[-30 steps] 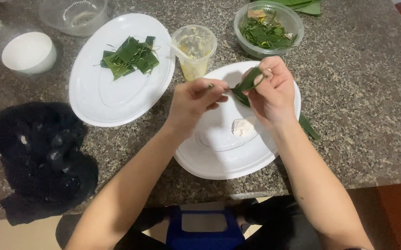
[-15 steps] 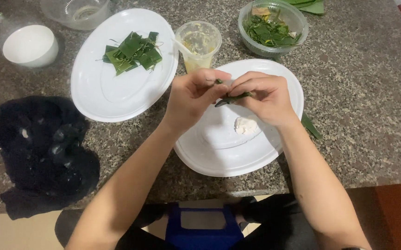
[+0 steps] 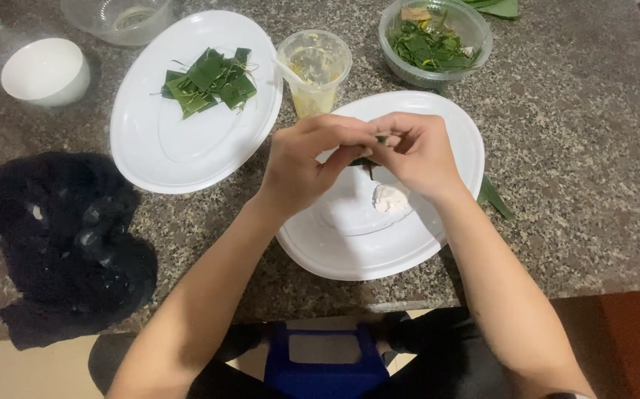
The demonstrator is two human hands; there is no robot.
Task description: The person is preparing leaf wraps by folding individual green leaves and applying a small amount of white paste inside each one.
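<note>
Speckled grey granite forms the bench (image 3: 571,148), its near edge running just above the person's lap. Nearest that edge, towards the left corner, lies a crumpled black cloth (image 3: 54,244). Just right of the middle sits a white oval plastic plate (image 3: 438,244) with a small pale lump of dough (image 3: 390,197) on it. Above this plate the left hand (image 3: 309,162) and the right hand (image 3: 416,151) meet, fingertips pressed together and pinching a small folded green leaf piece (image 3: 366,160) between them, held clear of the plate. A loose green leaf strip (image 3: 496,198) lies on the bench beside the plate's right rim. Farther back, a second white oval plate (image 3: 150,148) carries a pile of folded green leaf parcels (image 3: 209,80). Beyond stand a clear plastic cup of yellowish liquid (image 3: 314,70), a clear round tub of green leaves (image 3: 434,41), a small white bowl (image 3: 45,70) and a clear glass bowl (image 3: 117,15) at the far edge.
</note>
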